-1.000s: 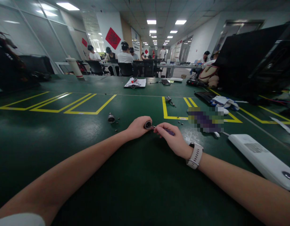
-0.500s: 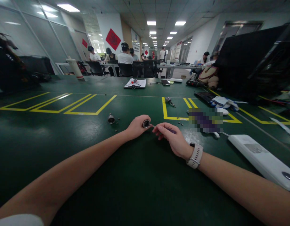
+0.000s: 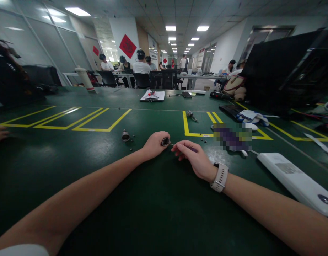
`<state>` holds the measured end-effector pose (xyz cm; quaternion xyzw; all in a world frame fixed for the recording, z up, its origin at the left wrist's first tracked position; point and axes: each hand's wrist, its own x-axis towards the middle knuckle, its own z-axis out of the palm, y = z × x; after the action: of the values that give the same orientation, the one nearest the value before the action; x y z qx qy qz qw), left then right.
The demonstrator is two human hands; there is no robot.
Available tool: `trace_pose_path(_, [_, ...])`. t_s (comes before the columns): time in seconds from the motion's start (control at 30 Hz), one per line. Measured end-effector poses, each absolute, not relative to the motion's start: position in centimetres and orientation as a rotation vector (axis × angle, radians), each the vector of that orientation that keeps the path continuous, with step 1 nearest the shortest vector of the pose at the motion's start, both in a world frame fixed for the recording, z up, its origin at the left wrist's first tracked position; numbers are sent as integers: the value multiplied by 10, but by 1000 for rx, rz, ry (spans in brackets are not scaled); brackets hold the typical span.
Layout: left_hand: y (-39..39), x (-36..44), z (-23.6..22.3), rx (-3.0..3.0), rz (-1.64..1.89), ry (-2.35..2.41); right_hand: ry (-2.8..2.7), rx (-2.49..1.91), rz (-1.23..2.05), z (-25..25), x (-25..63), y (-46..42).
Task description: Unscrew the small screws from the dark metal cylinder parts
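Note:
My left hand (image 3: 154, 144) is closed round a cylindrical metal part (image 3: 165, 141), whose round, ringed end faces me. My right hand (image 3: 192, 154) pinches a thin screwdriver (image 3: 194, 150) with a purplish handle. Its slim shaft points left and reaches the lower right side of the metal part; whether the tip touches is too small to tell. To the left of my left hand stands a dome-shaped metal piece (image 3: 125, 135), with several tiny dark parts beside it. Beyond my right hand lie small nuts or rings (image 3: 203, 140) and another metal piece with a thin stem (image 3: 191, 116).
The green table (image 3: 142, 213) carries yellow tape outlines. At right are a white power bank (image 3: 294, 177), a blurred-out purple object (image 3: 230, 138), a cloth (image 3: 251, 116) and a big black case (image 3: 286, 71). A clipboard (image 3: 152, 95) lies farther back. Another person's hand (image 3: 0, 134) rests at the left edge.
Another person's hand has come into view at the left edge. My right hand has shifted very slightly left with the screwdriver; my left hand keeps its grip on the metal part.

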<state>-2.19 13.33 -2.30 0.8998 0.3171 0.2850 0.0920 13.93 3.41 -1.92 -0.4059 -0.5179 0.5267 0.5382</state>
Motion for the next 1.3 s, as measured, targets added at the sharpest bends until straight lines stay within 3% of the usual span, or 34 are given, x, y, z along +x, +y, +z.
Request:
trace_pose_path(0.4, [135,-25,-26,2424,902,749,-1125,-856,1400,-18,143,37])
trace_pose_path(0.73, [132,-22,-22,2589,882,985,-1196,-956,1309,-19,139,35])
trace_pose_path(1.07, [132,-25,-24,2430,929,695,-1114,-835,1447,-17,145,38])
trace_pose_path(1.3, [135,-24,-26,2546,941,885,-1103,-889,1356,-18,141,36])
